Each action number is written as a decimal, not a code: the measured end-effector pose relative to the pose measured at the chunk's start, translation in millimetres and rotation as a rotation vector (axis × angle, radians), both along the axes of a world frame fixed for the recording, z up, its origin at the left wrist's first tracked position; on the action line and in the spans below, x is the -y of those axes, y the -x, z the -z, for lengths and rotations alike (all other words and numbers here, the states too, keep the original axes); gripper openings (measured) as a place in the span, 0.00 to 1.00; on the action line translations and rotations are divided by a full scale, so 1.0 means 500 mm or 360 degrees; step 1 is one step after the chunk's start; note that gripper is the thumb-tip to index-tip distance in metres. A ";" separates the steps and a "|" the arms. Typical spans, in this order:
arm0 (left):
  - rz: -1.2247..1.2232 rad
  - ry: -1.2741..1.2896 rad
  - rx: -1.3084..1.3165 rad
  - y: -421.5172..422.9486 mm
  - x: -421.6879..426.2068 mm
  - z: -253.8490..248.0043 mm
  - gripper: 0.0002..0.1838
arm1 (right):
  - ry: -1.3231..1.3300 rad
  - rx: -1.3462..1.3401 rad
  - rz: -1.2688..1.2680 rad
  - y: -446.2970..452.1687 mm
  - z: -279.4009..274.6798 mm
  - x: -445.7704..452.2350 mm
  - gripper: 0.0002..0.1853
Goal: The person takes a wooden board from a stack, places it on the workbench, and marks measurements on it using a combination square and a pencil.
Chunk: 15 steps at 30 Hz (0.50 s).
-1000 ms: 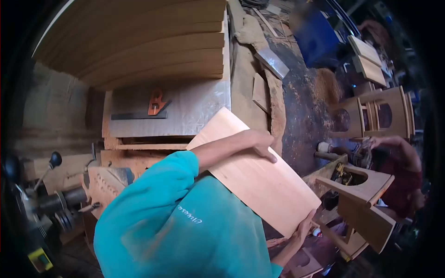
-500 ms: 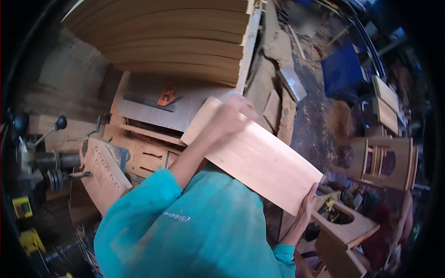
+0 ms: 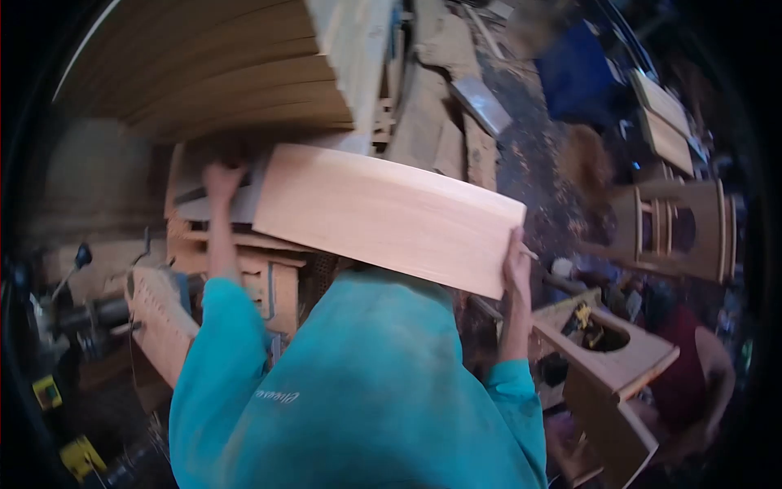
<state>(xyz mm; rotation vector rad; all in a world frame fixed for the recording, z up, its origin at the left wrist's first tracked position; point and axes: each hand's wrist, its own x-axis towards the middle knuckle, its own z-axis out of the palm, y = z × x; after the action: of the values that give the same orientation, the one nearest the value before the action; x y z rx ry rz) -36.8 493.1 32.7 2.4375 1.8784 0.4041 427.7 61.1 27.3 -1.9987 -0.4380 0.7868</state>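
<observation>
A pale, smooth wooden board (image 3: 383, 216) lies slanted in front of my body, its left end over the bench top (image 3: 257, 175). My right hand (image 3: 516, 265) grips the board's right end, closed on the edge, with a short thin stick like a pencil poking out from the fingers. At the bench my left hand (image 3: 224, 179) is closed over the orange-handled tool, covering its orange part. The tool's dark flat blade (image 3: 193, 195) shows beside the wrist. My left fingertips are blurred and in shadow.
Stacked boards (image 3: 228, 73) rise behind the bench. At left stands a machine with a knobbed lever (image 3: 83, 254) and a drilled wooden piece (image 3: 163, 318). Wooden stools (image 3: 684, 228), a blue box (image 3: 577, 73) and another person (image 3: 692, 367) are at right.
My left hand has left the board's top and reached left onto the orange-handled tool. The board has swung flatter, its right end raised in view by my right hand. The camera view has shifted.
</observation>
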 end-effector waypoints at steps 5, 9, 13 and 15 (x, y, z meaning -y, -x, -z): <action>-0.0058 0.0117 -0.0165 0.051 0.000 0.035 0.23 | -0.0196 -0.0188 0.0044 0.010 0.014 -0.028 0.37; -0.0121 0.0329 -0.0051 0.059 -0.030 0.052 0.24 | -0.0143 -0.0170 0.0119 0.011 0.024 -0.031 0.37; 0.0015 0.0533 -0.0184 0.047 -0.059 0.024 0.26 | -0.0176 -0.0294 0.0179 0.032 0.007 -0.029 0.38; -0.0037 0.0514 -0.0226 0.056 -0.092 0.046 0.26 | -0.0198 -0.0320 0.0167 0.042 0.021 -0.022 0.38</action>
<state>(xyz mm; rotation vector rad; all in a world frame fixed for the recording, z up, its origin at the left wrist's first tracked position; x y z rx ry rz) -64.9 539.0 9.5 2.2820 1.8525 -0.0722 406.7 72.1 16.7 -1.7916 -0.2568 0.8633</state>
